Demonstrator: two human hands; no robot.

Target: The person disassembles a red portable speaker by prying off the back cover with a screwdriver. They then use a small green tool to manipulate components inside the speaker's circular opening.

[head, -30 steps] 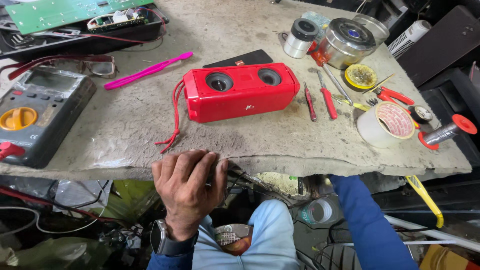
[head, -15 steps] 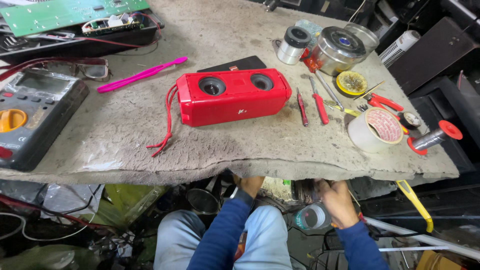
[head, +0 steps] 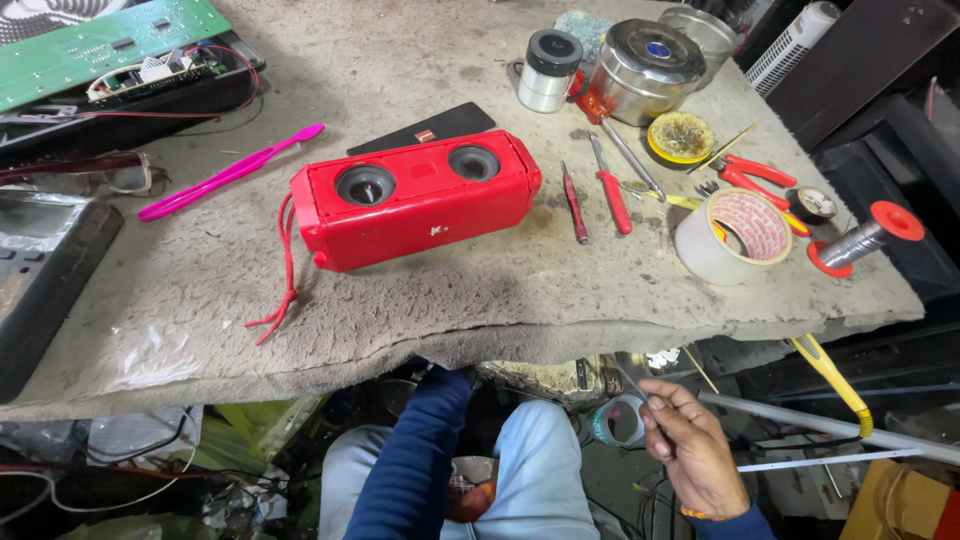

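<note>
Nearest me, at 5 o'clock below the counter (head: 480, 330), my right hand (head: 695, 455) pinches one thin metal tool (head: 632, 376), fingers closed on it. My left hand is hidden under the counter, so I cannot tell its grip. Farther up, at 12 o'clock, I count one red speaker (head: 415, 198), two red screwdrivers (head: 592, 198) and one tape roll (head: 735, 235) at 2 o'clock.

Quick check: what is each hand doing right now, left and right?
Left hand: hidden under the edge of the table; only the blue sleeve shows, so it cannot be told.
Right hand: closed, pinching a thin metal tool below the table.

Electronics repair workshop, worn workbench (head: 480, 300), circuit board (head: 100, 45), screwdrivers (head: 610, 190), solder spool (head: 865, 238), opened red speaker (head: 415, 200)
</note>
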